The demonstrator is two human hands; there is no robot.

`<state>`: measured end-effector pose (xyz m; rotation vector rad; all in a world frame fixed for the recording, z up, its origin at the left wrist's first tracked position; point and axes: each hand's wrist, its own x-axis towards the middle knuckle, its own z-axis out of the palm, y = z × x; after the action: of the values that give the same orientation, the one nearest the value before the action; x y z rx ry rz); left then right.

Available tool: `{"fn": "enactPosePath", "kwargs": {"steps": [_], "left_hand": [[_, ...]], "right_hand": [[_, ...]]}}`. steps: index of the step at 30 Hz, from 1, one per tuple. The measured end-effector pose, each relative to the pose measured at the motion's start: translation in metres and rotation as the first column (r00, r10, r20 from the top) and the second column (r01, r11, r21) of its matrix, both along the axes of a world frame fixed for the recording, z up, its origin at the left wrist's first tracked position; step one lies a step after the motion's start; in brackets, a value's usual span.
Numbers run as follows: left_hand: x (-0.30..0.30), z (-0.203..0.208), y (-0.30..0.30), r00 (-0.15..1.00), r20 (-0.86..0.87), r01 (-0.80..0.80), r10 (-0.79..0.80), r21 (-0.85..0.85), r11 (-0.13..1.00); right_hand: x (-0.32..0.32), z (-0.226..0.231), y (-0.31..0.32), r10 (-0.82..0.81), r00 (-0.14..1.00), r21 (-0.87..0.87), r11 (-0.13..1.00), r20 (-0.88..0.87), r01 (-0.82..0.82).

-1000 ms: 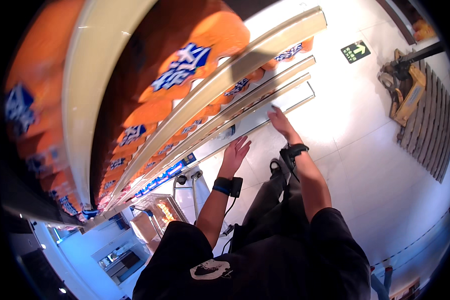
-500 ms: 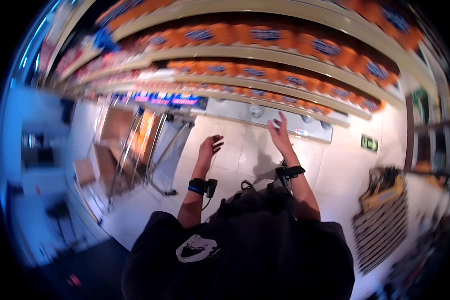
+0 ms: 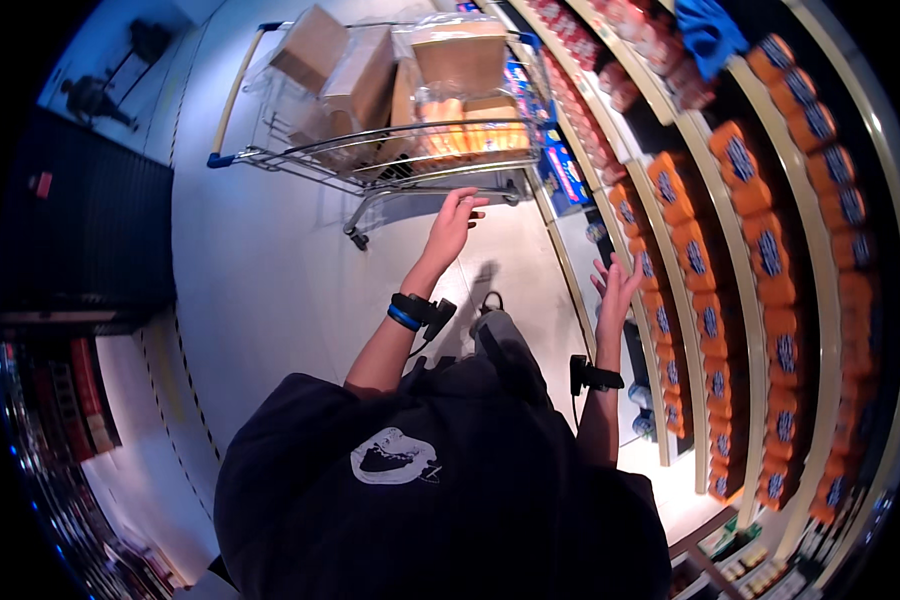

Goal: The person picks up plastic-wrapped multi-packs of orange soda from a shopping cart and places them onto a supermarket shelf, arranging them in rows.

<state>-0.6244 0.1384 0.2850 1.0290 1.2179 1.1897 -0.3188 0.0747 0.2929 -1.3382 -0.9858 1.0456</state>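
My left grip is near the cart, my right grip beside the shelves; both loosely spread, empty. Orange packs already line much of the shelves; the cart's packs, among cardboard boxes, seem left unshelved.

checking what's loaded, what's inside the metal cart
Inside the cart are brown cardboard boxes and some orange packs. Whatever lies beneath this load is covered.

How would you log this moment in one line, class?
left hand: empty, near cart | right hand: empty, beside shelves | cart: cardboard boxes | shelves: orange packs
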Motion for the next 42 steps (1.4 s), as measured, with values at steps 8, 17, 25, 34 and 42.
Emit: {"fn": "enactPosePath", "kwargs": {"steps": [8, 17, 25, 34, 42], "left_hand": [[-0.082, -0.012, 0.166, 0.937, -0.331, -0.082, 0.108, 0.093, 0.992], [-0.13, -0.056, 0.304, 0.867, -0.444, 0.154, -0.228, -0.198, 0.968], [-0.114, -0.115, 0.441, 0.681, -0.46, 0.459, -0.569, -0.337, 0.822], [-0.057, -0.273, 0.513, 0.427, -0.509, 0.583, -0.748, -0.477, 0.657], [-0.075, -0.338, 0.491, 0.561, -0.414, 0.659, -0.716, -0.301, 0.69]], "right_hand": [[-0.1, -0.006, 0.203, 0.188, 0.976, 0.017, 0.982, 0.109, -0.19], [-0.167, -0.018, 0.36, 0.37, 0.929, -0.1, 0.924, -0.01, -0.369], [-0.188, -0.091, 0.477, 0.513, 0.812, -0.384, 0.835, 0.278, -0.395], [-0.205, -0.272, 0.575, 0.717, 0.481, -0.658, 0.68, 0.504, -0.325], [-0.187, -0.3, 0.574, 0.861, 0.157, -0.835, 0.507, 0.483, -0.211]]}}
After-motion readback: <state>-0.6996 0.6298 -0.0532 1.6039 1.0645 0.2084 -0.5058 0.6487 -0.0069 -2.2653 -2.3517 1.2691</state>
